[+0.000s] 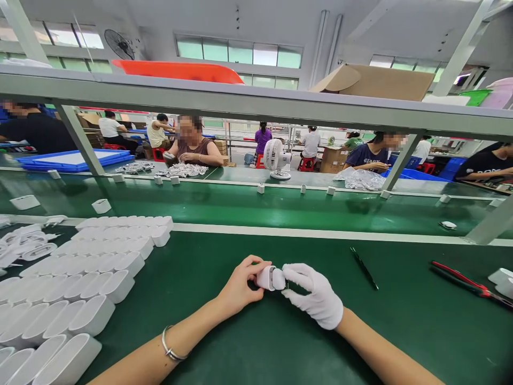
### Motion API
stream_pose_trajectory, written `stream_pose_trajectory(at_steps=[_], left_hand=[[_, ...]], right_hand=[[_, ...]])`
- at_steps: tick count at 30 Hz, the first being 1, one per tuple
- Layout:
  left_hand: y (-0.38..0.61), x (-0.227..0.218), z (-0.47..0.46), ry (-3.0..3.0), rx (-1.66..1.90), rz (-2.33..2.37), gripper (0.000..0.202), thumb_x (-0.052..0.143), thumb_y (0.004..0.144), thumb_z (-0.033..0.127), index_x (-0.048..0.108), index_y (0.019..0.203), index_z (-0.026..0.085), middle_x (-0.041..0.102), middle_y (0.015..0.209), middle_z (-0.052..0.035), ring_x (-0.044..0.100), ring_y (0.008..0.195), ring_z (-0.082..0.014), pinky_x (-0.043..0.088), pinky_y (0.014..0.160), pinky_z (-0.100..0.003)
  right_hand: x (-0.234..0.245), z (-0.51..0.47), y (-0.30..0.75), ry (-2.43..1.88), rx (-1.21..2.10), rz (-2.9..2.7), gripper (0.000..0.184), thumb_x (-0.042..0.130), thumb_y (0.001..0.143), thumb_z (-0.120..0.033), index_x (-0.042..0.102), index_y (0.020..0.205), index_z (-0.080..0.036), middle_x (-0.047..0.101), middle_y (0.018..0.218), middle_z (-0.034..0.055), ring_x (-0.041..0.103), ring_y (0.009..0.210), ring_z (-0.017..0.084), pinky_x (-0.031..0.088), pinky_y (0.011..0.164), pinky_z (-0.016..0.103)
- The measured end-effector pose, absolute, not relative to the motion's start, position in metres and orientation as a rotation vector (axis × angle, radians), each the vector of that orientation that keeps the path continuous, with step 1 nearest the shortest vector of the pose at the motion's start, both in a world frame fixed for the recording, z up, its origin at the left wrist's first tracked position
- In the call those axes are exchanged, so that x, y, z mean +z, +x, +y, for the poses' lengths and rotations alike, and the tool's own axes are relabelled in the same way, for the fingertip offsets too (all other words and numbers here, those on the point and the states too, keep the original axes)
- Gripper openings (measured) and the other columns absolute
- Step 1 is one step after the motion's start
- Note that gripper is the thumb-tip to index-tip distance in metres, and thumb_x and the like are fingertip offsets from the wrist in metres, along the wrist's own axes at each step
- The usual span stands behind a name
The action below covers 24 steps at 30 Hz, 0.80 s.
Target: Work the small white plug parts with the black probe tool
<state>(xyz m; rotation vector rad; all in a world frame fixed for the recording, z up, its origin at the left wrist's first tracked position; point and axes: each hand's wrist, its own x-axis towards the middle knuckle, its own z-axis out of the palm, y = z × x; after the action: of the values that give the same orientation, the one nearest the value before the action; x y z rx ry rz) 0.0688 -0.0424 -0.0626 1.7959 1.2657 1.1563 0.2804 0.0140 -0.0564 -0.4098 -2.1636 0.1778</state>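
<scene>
At the far left of the frame, rows of white oval housings [80, 289] lie packed side by side on the green worktop [248, 342], running from the lower left corner up toward the middle left. Above them, at the left edge, sits a loose heap of white parts [24, 246].

In the lower centre, the person's left hand [240, 286] is bare, with a silver bracelet [171, 347] on the wrist. Its fingers [250, 266] curl around the left end of a small white oval piece [270, 278], thumb below and forefinger above, pinching it. The piece is held just above the worktop, between the two hands and touching both.

Immediately to its right, the right hand [315, 297] wears a white glove. Its gloved fingers [294, 272] close on the right end of the same piece, pinching it from that side, so the piece bridges the fingertips of both hands.

Further right on the worktop lies a thin dark pen-like tool [364, 267], well apart from the hands. Near the right edge rest red-handled pliers [467, 282], and just beyond them white parts [503, 280] at the border of the frame.

Behind the worktop runs a green conveyor belt [280, 206] across the whole width. Past it, in the upper middle, a small white fan [276, 159] stands on the opposite worktop, where other people sit working.
</scene>
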Motion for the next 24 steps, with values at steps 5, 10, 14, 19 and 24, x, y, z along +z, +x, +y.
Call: stream_pose_trajectory(at_steps=[5,10,14,19,24], left_hand=[[0.069,-0.063,-0.044,1.865,1.137,1.284,0.06,0.054,0.063,0.002,0.06,0.117,0.027,0.048,0.11,-0.0038,0.054,0.084,-0.0134,0.051,0.069,-0.023],[0.071,-0.059,-0.046,1.909,1.101,1.301,0.059,0.054,0.064,0.001,0.061,0.116,0.028,0.05,0.11,-0.003,0.054,0.083,-0.0124,0.05,0.069,-0.023],[0.072,-0.054,-0.047,1.885,1.063,1.256,0.057,0.055,0.064,0.003,0.061,0.116,0.026,0.053,0.113,-0.0027,0.055,0.09,-0.0145,0.051,0.07,-0.022],[0.075,-0.05,-0.049,1.882,1.012,1.338,0.054,0.063,0.065,0.01,0.057,0.117,0.022,0.062,0.107,-0.0034,0.058,0.093,-0.0196,0.049,0.084,-0.031],[0.074,-0.051,-0.05,1.895,0.938,1.42,0.05,0.067,0.064,0.014,0.059,0.113,0.023,0.063,0.105,-0.0038,0.06,0.095,-0.0229,0.045,0.089,-0.035]], right_hand=[[-0.061,0.015,0.279,-0.498,0.107,-2.33,0.025,0.05,0.081,-0.023,0.065,0.101,-0.022,0.066,0.101,0.0075,0.065,0.087,0.019,0.056,0.074,0.03],[-0.062,0.011,0.275,-0.496,-0.01,-2.456,0.024,0.047,0.081,-0.018,0.065,0.096,-0.019,0.065,0.099,0.0112,0.064,0.082,0.021,0.055,0.066,0.031],[-0.062,0.004,0.275,-0.563,0.074,-2.344,0.037,0.05,0.083,-0.019,0.057,0.119,-0.021,0.06,0.114,0.0126,0.061,0.101,0.023,0.053,0.081,0.035],[-0.058,-0.008,0.279,-0.651,0.209,-2.592,0.079,0.055,0.083,-0.036,0.014,0.148,-0.015,0.026,0.148,0.0184,0.022,0.137,0.032,0.033,0.105,0.051],[-0.055,-0.01,0.272,-0.681,0.211,-2.763,0.083,0.054,0.082,-0.05,0.018,0.147,-0.012,0.02,0.151,0.0158,0.015,0.139,0.033,0.027,0.108,0.053]])
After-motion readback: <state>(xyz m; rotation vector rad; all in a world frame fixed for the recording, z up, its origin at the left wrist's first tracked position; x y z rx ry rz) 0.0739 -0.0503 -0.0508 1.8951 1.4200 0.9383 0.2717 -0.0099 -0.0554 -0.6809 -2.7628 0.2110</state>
